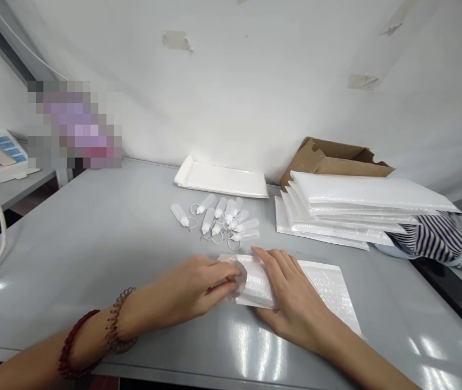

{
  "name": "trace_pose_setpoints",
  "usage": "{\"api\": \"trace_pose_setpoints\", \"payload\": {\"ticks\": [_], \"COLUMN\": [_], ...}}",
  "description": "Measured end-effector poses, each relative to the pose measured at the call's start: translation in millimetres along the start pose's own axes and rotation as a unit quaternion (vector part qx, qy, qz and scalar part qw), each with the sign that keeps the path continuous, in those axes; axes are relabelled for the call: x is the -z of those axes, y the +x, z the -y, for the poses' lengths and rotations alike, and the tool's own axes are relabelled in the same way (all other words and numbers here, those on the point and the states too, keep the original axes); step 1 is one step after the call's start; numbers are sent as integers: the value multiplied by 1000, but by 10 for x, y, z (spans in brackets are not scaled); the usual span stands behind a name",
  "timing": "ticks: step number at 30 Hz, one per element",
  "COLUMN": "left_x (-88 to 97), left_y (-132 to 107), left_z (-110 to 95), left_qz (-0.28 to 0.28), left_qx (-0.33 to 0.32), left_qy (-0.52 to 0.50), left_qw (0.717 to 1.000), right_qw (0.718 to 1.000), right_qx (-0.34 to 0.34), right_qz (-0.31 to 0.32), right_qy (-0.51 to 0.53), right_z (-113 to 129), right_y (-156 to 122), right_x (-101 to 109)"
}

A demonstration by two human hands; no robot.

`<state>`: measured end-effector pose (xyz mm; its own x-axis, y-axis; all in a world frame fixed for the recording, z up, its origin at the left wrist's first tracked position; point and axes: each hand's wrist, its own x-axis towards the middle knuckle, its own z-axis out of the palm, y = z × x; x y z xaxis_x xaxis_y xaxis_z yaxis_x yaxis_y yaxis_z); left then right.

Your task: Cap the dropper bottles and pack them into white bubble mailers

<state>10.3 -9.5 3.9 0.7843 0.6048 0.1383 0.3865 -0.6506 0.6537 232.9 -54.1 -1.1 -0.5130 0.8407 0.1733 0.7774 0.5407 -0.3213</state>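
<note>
A white bubble mailer lies near the front of the grey table, its open end facing left. My right hand wraps over its middle, thumb at the near edge and fingers at the far edge, and the mouth bulges slightly apart. At that mouth, my left hand has its thumb and fingers closed on the mailer's thin flap; the fingertips are partly hidden by the opening. Just beyond the mailer lie several small translucent squeeze bottles with white tips and ring-tethered caps, in a loose pile.
A stack of bubble mailers stands at the right, before a cardboard box. Flat white mailers lie against the wall. Striped fabric sits at the right edge. A white cable hangs at the left.
</note>
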Motion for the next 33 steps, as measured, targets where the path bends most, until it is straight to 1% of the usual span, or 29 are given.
{"api": "trace_pose_setpoints", "payload": {"ticks": [4, 6, 9, 10, 11, 12, 13, 15, 17, 18, 19, 20, 22, 24, 25, 29, 33], "left_x": [-33, -16, 48, 76, 106, 138, 172, 249, 335, 378, 417, 450, 492, 498, 491, 465, 518], "left_y": [-4, 3, 21, 25, 27, 27, 25, 19, 16, 17, 18, 19, 18, 10, 2, -42, -54], "left_z": [-21, -51, -96, -103, -102, -92, -72, -5, 89, 139, 187, 230, 293, 327, 339, 385, 381], "left_qz": [-27, -14, 32, 40, 36, 21, -7, -88, -168, -197, -206, -193, -139, -98, -91, -91, -118], "left_qx": [-7, -19, -21, -17, -7, 8, 29, 94, 174, 213, 249, 280, 322, 343, 349, 364, 367], "left_qy": [19, -8, -70, -87, -102, -115, -125, -111, -32, 25, 84, 134, 194, 213, 218, 238, 242], "left_qw": [999, 1000, 997, 995, 994, 993, 992, 986, 970, 957, 942, 931, 916, 909, 907, 896, 891], "right_qw": [1000, 1000, 1000, 1000, 1000, 1000, 1000, 1000, 1000, 1000, 1000, 1000, 1000, 1000, 1000, 997, 993], "right_qx": [2, 7, 10, 9, 7, 6, 5, 4, 5, 5, 6, 7, 11, 17, 23, 54, 63], "right_qz": [-3, -1, 3, 3, 3, 3, 4, 8, 8, 7, 5, 4, -2, -11, -15, -46, -92], "right_qy": [-2, -2, 1, 2, 2, 3, 3, 3, 5, 6, 7, 7, 8, 11, 15, 27, 28], "right_z": [12, 19, 32, 36, 40, 43, 45, 47, 46, 44, 42, 39, 34, 29, 27, 17, 11], "right_y": [6, 6, 3, 2, 3, 4, 6, 9, 9, 7, 4, 0, -5, -7, -5, -1, -15], "right_x": [-3, -3, -3, -3, -2, 0, 2, 7, 12, 14, 16, 19, 30, 46, 56, 94, 109]}}
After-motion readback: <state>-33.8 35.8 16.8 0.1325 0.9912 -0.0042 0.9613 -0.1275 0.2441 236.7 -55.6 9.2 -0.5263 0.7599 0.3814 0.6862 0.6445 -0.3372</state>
